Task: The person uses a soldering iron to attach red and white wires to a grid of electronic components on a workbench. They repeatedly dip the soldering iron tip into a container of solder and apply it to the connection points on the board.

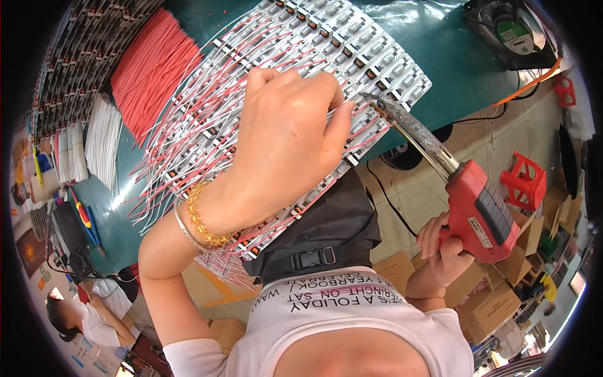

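Note:
A large panel of small white circuit boards (392, 60) lies on the green table, with many thin red and white wires (188, 135) trailing off its left part. Bent over this panel, my left hand (289, 129) has thumb and index finger pinched together; whatever is between them is too small or hidden to make out. My right hand (446, 245) grips a red soldering gun (478, 210) by its handle. The gun's long metal nose points up and left, its dark tip at the panel just right of my left fingertips. My left palm and remaining fingertips are hidden.
Bundles of red wires (154, 66) and white wires (103, 138) lie on the table's left, beside stacked boards (75, 69). A black fan (512, 38) stands at the far right. A red stool (524, 179) and cardboard boxes (493, 308) are on the floor. Another person (94, 317) sits lower left.

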A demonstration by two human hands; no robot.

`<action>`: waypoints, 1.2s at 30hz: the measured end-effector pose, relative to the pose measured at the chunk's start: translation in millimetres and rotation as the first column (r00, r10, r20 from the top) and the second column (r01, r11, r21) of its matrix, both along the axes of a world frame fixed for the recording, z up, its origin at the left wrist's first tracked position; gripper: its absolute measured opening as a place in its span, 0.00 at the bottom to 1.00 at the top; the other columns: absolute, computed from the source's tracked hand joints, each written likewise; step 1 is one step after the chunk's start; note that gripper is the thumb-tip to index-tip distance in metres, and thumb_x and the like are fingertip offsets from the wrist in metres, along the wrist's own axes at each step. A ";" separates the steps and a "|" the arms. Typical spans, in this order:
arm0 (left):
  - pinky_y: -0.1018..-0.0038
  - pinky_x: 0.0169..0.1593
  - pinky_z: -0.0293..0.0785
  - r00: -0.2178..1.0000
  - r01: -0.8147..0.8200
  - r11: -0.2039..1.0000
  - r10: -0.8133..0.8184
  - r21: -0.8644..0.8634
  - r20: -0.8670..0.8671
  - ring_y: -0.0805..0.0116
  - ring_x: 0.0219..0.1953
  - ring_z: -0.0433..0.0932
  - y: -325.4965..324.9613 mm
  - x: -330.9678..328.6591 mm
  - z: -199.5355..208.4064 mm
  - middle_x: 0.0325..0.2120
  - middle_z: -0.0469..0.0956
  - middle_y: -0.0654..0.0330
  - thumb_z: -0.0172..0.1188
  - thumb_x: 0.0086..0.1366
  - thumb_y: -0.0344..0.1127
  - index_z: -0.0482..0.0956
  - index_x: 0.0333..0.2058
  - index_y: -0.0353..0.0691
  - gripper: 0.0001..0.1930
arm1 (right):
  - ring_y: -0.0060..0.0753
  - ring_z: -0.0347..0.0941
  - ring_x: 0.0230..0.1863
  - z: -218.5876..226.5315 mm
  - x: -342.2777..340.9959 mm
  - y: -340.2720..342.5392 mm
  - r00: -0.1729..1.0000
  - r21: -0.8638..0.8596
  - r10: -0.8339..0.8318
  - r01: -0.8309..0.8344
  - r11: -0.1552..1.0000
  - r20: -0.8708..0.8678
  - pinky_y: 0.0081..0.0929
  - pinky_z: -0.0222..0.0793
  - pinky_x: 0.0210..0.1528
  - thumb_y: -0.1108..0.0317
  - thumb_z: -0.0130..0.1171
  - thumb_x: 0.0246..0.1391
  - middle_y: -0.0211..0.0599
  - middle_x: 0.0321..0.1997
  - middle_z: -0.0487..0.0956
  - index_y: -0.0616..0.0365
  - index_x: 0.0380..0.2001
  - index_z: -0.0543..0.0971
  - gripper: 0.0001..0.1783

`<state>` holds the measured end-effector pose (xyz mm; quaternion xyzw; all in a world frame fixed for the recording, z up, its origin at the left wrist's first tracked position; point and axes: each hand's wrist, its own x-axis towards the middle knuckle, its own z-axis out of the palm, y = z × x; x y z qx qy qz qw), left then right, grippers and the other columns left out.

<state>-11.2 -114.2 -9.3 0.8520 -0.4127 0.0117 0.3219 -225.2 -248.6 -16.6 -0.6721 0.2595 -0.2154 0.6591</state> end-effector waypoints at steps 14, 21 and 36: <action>0.72 0.36 0.60 1.000 -0.004 1.000 0.004 -0.023 -0.025 0.68 0.20 0.69 0.8 -1.2 1.5 0.15 0.72 0.63 0.62 0.51 0.31 0.76 0.21 0.38 0.05 | 0.18 0.58 0.08 -3.9 0.8 -7.2 0.986 0.047 0.102 -0.109 0.993 0.134 0.18 0.59 0.14 0.44 0.52 0.52 0.24 0.09 0.63 0.76 0.48 0.62 0.39; 0.73 0.38 0.61 0.976 0.062 0.995 -0.076 -0.078 -0.204 0.68 0.22 0.70 0.4 -1.3 7.1 0.16 0.75 0.61 0.63 0.50 0.31 0.78 0.22 0.38 0.04 | 0.18 0.58 0.07 -1.0 -8.7 -10.5 0.990 0.065 0.066 -0.075 0.995 0.125 0.18 0.58 0.13 0.42 0.53 0.50 0.24 0.08 0.63 0.75 0.51 0.60 0.43; 0.72 0.38 0.62 0.996 0.001 1.000 -0.004 -0.028 -0.091 0.66 0.20 0.70 -6.4 -9.7 4.6 0.14 0.74 0.61 0.61 0.52 0.29 0.76 0.21 0.38 0.04 | 0.20 0.59 0.08 0.9 -11.0 -6.4 0.999 0.038 0.008 -0.009 0.999 0.040 0.19 0.60 0.14 0.44 0.56 0.48 0.25 0.08 0.63 0.73 0.44 0.64 0.38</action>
